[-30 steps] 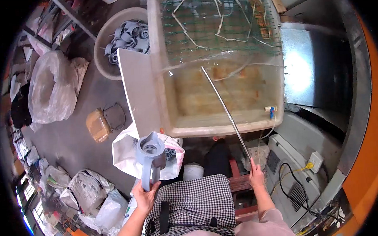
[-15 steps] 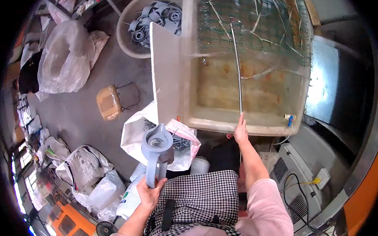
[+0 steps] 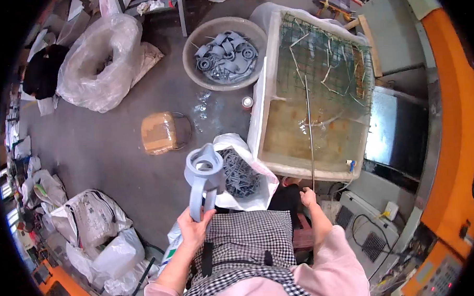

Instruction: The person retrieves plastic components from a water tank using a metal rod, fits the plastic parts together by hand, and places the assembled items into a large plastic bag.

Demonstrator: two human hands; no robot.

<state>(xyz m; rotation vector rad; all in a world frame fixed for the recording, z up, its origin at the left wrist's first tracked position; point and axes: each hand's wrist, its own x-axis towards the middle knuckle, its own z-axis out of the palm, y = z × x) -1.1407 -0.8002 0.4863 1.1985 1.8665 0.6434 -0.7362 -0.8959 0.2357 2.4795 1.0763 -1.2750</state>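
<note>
In the head view, the left hand's [image 3: 194, 226] grip wraps the handle of a grey jug [image 3: 205, 165], its body just beyond; likely light, stiff plastic, best held there. The right hand's [image 3: 307, 196] grip curls round a rod [image 3: 310, 130] extending ahead.

Grey jug [image 3: 206, 175], checked apron [image 3: 248, 233], pink sleeve [image 3: 337, 256]

The jug [image 3: 204, 167] in the left hand [image 3: 194, 228] is just left of an open sack [image 3: 265, 199] holding sprues [image 3: 240, 174]. Beyond the sack and to its right is a water tub [image 3: 287, 168], netting [image 3: 317, 46] in its far half. The rod [image 3: 310, 130] in the right hand [image 3: 308, 197] crosses its near rim. Left of the tub, a basin [image 3: 226, 87] holds moulded parts [image 3: 226, 57].
</note>
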